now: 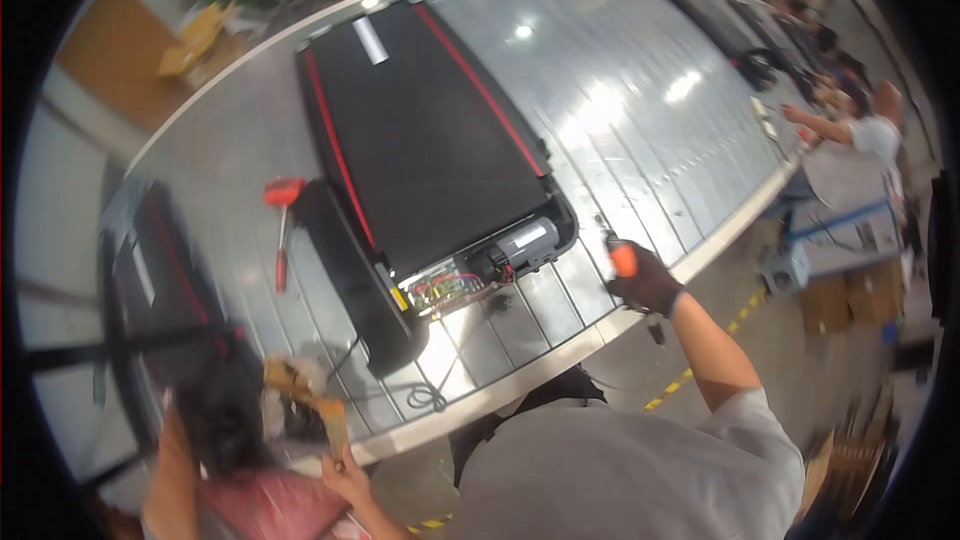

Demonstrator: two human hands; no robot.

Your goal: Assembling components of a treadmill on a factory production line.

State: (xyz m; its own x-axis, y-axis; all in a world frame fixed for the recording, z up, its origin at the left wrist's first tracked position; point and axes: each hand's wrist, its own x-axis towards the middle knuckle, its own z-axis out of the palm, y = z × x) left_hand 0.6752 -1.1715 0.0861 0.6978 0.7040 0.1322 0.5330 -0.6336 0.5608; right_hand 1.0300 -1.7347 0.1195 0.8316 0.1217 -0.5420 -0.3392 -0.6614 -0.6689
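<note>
My right hand (648,283), in a dark glove, is closed around an orange and black cordless screwdriver (623,260) above the table's near edge. My left hand is not in view. Left of the screwdriver lies a black treadmill (420,130) with two red stripes along its belt. At its near end the motor (525,242) and a green circuit board (450,286) with coloured wires are exposed. A long black cover (352,275) rests against the treadmill's left side. A black cable (426,397) lies coiled near the table edge.
A mallet (284,192) with a red head lies left of the cover. At the lower left, a co-worker's hand (347,480) holds a yellowish strip, near another treadmill (165,270). More people work at the far right. The metal table (640,170) has grooves across its top.
</note>
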